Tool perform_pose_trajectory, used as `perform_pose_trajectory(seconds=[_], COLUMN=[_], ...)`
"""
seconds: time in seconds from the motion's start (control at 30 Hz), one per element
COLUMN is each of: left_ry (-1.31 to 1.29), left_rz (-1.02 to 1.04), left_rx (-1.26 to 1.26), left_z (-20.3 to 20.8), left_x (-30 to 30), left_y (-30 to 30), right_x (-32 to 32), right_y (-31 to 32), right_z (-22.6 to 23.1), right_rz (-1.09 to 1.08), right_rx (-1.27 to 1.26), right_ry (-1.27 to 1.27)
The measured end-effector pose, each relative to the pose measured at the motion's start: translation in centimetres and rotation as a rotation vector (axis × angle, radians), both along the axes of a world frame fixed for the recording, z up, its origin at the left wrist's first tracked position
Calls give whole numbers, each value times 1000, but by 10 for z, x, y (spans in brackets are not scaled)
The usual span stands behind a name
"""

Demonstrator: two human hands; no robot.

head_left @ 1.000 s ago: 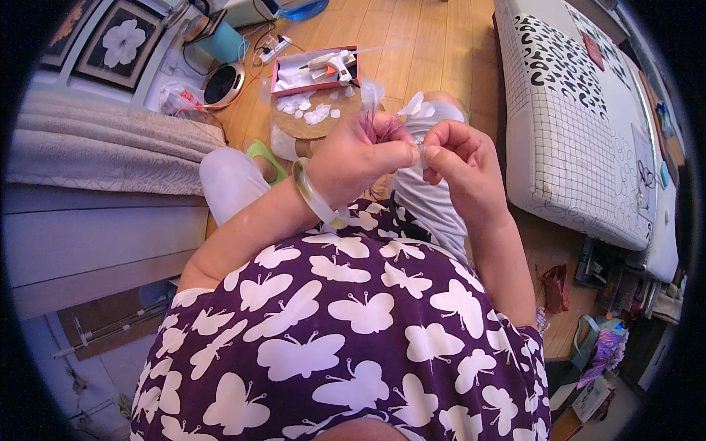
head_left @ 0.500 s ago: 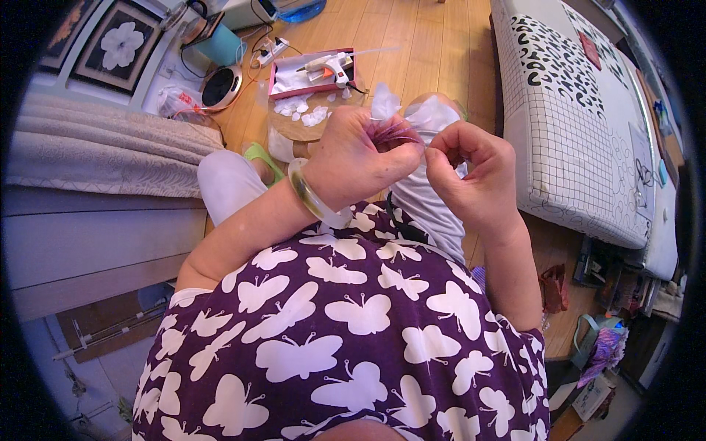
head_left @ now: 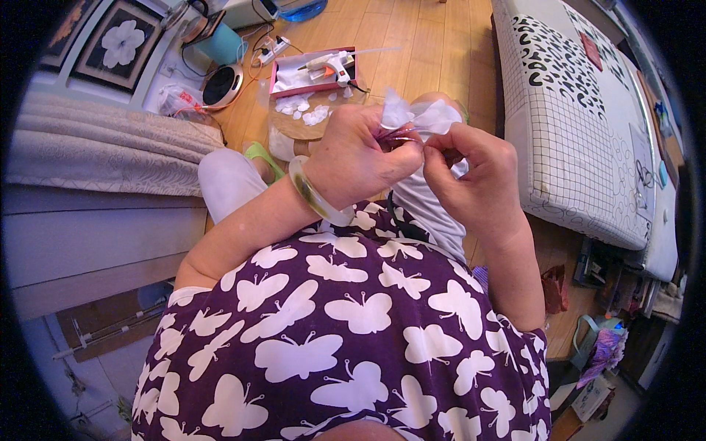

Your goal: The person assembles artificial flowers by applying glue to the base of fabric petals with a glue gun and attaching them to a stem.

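White, thin petals (head_left: 435, 117), like those of an artificial flower, stick up beyond my fingertips. My left hand (head_left: 364, 154) is closed around their base, with thin shiny strands (head_left: 401, 137) showing between its fingers. A pale bangle (head_left: 312, 192) circles the left wrist. Close against the left fingertips, my right hand (head_left: 476, 167) is closed in a pinch of thumb and forefinger. Whatever lies between those two fingers is too small or hidden to make out.
Loose white petals (head_left: 316, 116) lie on a round brown board (head_left: 298, 129) beyond my knees. Behind them a pink-edged box (head_left: 312, 90) holds a hot glue gun (head_left: 340, 70). A power strip (head_left: 273, 50) sits further back. To the right stands a bed (head_left: 566, 154).
The white petals have tilted and shifted slightly right above my hands. My right fingers have turned a little at the pinch. The left hand stays nearly in place.
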State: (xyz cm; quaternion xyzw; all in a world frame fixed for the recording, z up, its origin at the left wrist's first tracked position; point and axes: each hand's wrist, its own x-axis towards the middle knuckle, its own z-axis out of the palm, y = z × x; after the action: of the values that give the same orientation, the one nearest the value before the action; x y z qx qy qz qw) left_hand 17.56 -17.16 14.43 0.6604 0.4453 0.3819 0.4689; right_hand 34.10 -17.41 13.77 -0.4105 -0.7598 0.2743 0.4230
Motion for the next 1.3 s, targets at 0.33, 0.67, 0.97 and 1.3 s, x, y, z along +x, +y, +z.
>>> perform_pose_trajectory(seconds=[0.33, 0.67, 0.97, 1.3], left_ry=[-237, -340, -190, -70], left_rz=[14, -67, -11, -36], left_rx=[-162, -520, -277, -54], left_z=[-14, -9, -1, -9], left_x=[-3, -4, 2, 2], left_y=[4, 4, 1, 4], right_x=[-5, 0, 10, 7], right_y=[2, 6, 7, 9], right_z=[-14, -31, -12, -8], right_rz=[185, 371, 194, 153], right_rx=[-464, -808, -649, -368], right_ry=[459, 863, 463, 150])
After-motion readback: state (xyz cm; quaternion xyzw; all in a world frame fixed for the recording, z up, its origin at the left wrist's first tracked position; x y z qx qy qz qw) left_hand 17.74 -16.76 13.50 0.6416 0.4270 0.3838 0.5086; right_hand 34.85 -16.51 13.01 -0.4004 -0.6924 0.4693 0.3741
